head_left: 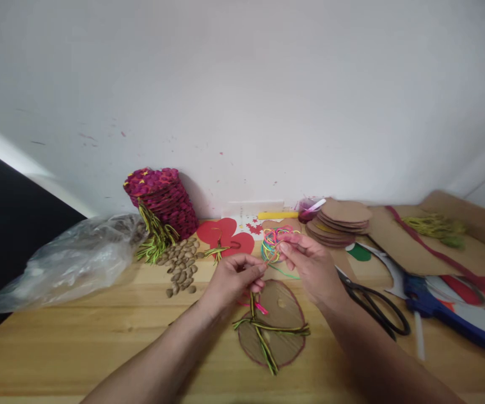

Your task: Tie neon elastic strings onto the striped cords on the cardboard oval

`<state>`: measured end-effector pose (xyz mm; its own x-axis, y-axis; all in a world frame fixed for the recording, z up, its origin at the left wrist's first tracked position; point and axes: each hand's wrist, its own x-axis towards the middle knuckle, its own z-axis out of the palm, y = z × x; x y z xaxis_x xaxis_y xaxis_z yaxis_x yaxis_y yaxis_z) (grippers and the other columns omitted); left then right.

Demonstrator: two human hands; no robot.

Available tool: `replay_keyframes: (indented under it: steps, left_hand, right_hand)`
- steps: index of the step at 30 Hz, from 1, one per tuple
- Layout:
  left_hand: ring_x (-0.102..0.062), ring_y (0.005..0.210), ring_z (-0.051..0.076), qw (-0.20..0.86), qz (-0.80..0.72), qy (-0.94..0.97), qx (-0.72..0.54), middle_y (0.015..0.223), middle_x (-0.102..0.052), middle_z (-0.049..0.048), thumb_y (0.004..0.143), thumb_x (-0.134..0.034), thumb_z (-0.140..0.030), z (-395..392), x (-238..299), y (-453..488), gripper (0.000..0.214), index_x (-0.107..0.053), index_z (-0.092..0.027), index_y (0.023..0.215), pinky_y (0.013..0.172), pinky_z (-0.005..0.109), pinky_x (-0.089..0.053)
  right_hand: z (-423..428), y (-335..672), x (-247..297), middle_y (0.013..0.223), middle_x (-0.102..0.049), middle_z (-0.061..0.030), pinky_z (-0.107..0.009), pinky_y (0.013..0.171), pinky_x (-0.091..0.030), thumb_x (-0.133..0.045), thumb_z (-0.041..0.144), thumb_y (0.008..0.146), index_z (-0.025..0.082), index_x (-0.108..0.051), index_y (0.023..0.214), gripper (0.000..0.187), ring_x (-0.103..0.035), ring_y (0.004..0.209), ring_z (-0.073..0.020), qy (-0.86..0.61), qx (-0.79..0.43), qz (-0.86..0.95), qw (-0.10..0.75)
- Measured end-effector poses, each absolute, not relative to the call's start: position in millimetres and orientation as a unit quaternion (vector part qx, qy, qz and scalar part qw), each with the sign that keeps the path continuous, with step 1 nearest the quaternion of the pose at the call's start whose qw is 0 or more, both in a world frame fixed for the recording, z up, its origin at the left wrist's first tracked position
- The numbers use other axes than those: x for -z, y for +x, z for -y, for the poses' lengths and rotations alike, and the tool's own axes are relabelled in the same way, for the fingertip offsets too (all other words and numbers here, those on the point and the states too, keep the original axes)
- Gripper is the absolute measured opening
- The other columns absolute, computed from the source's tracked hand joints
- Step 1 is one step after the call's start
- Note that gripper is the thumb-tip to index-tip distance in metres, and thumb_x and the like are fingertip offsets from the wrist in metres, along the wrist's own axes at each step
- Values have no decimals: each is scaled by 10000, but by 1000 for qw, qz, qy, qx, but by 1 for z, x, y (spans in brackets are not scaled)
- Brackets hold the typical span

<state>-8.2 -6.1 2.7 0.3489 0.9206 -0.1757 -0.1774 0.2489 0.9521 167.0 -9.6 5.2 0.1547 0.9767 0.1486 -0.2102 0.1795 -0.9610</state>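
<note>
My left hand (242,272) is closed in a pinch on a thin string, above the far edge of a round cardboard disc (282,342). My right hand (305,261) pinches the same string close by, the fingertips of both hands a short way apart. Just behind them is a tangle of multicoloured string (268,247) in pink, yellow, blue and green. Across the disc lie yellow-and-black string bundles (263,342) in a cross shape. A bright pink string (261,308) shows at the upper bundle, below my left hand; its knot, if any, is too small to tell.
Brown shells or pebbles (182,268), a stack of purple discs (162,202) and a plastic bag (69,264) stand left. Red paper shapes (225,238) lie behind. Stacked cardboard discs (339,219), black scissors (377,306) and a blue glue gun (448,314) are right.
</note>
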Motion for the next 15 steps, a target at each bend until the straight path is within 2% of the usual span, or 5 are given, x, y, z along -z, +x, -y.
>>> replay_keyframes:
  steps: [9, 13, 15]
  left_hand:
    - [-550, 463, 65, 689, -394, 465, -393, 579, -659, 23, 669, -833, -377, 9, -1, -7, 319, -680, -113, 763, 469, 165, -431]
    - [-565, 482, 67, 680, -385, 461, -421, 588, -662, 20, 710, -808, -367, 7, 1, -8, 286, -687, -121, 790, 482, 160, -435]
    - [-583, 506, 72, 667, -388, 456, -443, 598, -660, 17, 711, -808, -370, 6, 0, -8, 288, -691, -120, 797, 504, 163, -452]
  right_hand:
    - [8, 170, -6, 725, -677, -3, -211, 504, -410, -755, 340, 780, 213, -738, 918, 188, -555, 582, -96, -440, -432, 462, 637]
    - [7, 173, -9, 871, -714, -45, -230, 547, -427, -720, 431, 802, 211, -723, 962, 271, -617, 720, -147, -475, -399, 451, 642]
    - [8, 174, -10, 824, -702, -44, -238, 542, -403, -674, 498, 825, 199, -724, 881, 308, -605, 709, -152, -505, -384, 461, 620]
